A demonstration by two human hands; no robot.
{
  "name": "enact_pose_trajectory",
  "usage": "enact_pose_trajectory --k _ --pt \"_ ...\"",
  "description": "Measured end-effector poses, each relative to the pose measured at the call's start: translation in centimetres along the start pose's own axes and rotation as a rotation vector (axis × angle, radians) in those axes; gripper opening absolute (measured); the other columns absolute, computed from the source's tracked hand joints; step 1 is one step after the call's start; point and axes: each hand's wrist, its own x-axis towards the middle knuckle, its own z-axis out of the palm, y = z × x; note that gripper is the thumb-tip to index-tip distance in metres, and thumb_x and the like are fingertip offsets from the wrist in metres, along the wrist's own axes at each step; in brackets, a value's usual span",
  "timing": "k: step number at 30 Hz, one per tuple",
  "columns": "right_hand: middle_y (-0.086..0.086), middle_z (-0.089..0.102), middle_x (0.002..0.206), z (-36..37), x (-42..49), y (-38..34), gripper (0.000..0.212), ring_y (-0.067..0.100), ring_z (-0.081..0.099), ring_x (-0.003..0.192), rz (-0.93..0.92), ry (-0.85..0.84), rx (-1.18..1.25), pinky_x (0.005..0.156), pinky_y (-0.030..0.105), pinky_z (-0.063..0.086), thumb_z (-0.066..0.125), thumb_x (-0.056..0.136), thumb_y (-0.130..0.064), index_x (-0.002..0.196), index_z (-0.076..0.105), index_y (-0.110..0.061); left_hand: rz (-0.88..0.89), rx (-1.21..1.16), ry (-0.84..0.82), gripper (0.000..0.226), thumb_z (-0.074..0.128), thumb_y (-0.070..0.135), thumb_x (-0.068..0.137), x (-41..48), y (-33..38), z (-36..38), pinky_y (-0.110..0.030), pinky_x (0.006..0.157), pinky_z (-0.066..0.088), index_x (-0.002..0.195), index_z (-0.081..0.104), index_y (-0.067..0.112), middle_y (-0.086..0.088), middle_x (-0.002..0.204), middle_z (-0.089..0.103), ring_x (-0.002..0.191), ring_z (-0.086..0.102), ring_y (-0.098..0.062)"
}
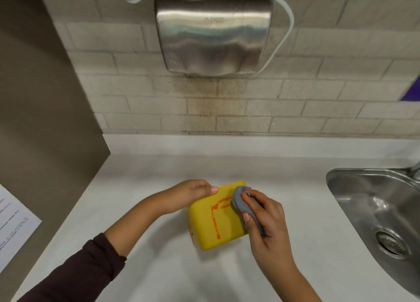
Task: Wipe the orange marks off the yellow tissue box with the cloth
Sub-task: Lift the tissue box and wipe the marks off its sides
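The yellow tissue box (223,228) stands on the white counter (159,188), just in front of me. An orange mark (216,217) runs down its top face and bends right near the far end; a smaller orange smear shows on its left side. My left hand (191,196) grips the box's far left corner, thumb on top. My right hand (263,217) holds a bunched grey cloth (239,200) pressed against the right end of the orange mark, at the box's far right part.
A steel sink (375,211) with a drain is set into the counter at the right. A steel hand dryer (212,33) with a white cable hangs on the tiled wall above. A brown panel (45,120) with a printed sheet (13,229) stands on the left.
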Motion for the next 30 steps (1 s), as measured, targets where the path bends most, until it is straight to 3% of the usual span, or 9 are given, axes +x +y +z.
enact_pose_trajectory --k 3,7,12,16,20,23,27,30 --pt "-0.012 0.049 0.125 0.5 0.2 0.4 0.037 0.003 0.041 0.114 -0.008 -0.012 -0.088 0.097 0.01 0.032 0.044 0.089 -0.027 0.122 0.058 -0.018 0.005 -0.005 0.01 0.023 0.053 0.046 0.088 0.2 0.2 0.2 -0.021 0.076 0.047 0.09 0.062 0.024 0.005 0.089 0.064 0.083 0.061 -0.008" --pt "-0.01 0.053 0.122 1.0 1.0 -0.1 0.039 0.006 0.043 0.111 0.04 -0.004 -0.132 0.093 0.029 0.039 0.038 0.091 -0.034 0.119 0.061 -0.02 -0.015 -0.003 0.048 0.036 0.052 0.06 0.072 0.3 0.0 0.2 -0.034 0.087 0.048 0.085 0.063 0.028 0.001 0.092 0.064 0.091 0.062 -0.018" --pt "-0.003 0.056 0.121 1.9 1.3 -1.6 0.036 0.007 0.041 0.107 -0.078 -0.168 -0.25 0.096 0.004 0.022 0.039 0.092 -0.027 0.12 0.06 -0.018 -0.029 -0.024 0.058 0.039 0.053 0.062 0.068 0.3 0.0 0.3 -0.042 0.095 0.046 0.082 0.064 0.027 -0.001 0.092 0.064 0.092 0.06 -0.018" --pt "0.003 0.061 0.117 0.8 1.0 -0.7 0.029 0.011 0.046 0.1 -0.166 -0.205 -0.284 0.091 0.007 0.028 0.051 0.088 -0.013 0.114 0.064 -0.013 -0.016 -0.059 0.035 0.041 0.055 0.056 0.076 0.2 0.0 0.3 -0.037 0.093 0.047 0.091 0.065 0.02 -0.004 0.096 0.065 0.093 0.061 -0.018" --pt "0.005 0.063 0.108 1.1 2.1 -0.5 0.028 0.017 0.052 0.091 -0.129 -0.127 -0.288 0.079 0.021 0.041 0.056 0.082 -0.002 0.106 0.067 -0.011 -0.02 -0.099 0.019 0.022 0.053 0.04 0.09 0.3 0.1 0.2 -0.026 0.079 0.048 0.088 0.061 0.02 0.0 0.089 0.063 0.083 0.061 -0.013" --pt "0.004 0.061 0.11 2.2 2.4 -1.3 0.026 0.016 0.051 0.096 -0.073 -0.141 -0.255 0.085 0.013 0.035 0.051 0.089 -0.009 0.111 0.065 -0.014 -0.026 -0.14 0.022 0.019 0.052 0.035 0.091 0.2 0.2 0.2 -0.018 0.07 0.047 0.083 0.06 0.02 0.003 0.081 0.062 0.073 0.059 -0.007" --pt "-0.004 0.056 0.112 1.5 1.5 -1.1 0.028 0.003 0.044 0.097 -0.18 -0.26 -0.24 0.089 0.003 0.028 0.045 0.089 -0.017 0.112 0.063 -0.016 -0.024 -0.161 0.042 0.022 0.053 0.034 0.09 0.3 0.2 0.2 -0.022 0.076 0.047 0.089 0.062 0.014 -0.002 0.089 0.064 0.081 0.06 -0.011" --pt "-0.004 0.059 0.107 0.4 1.8 -0.3 0.023 0.012 0.053 0.093 -0.159 -0.237 -0.195 0.08 0.024 0.047 0.05 0.088 -0.013 0.104 0.066 -0.016 -0.02 -0.157 0.041 0.025 0.053 0.034 0.09 0.4 0.2 0.2 -0.019 0.072 0.047 0.093 0.061 0.011 -0.005 0.09 0.062 0.079 0.059 -0.012"
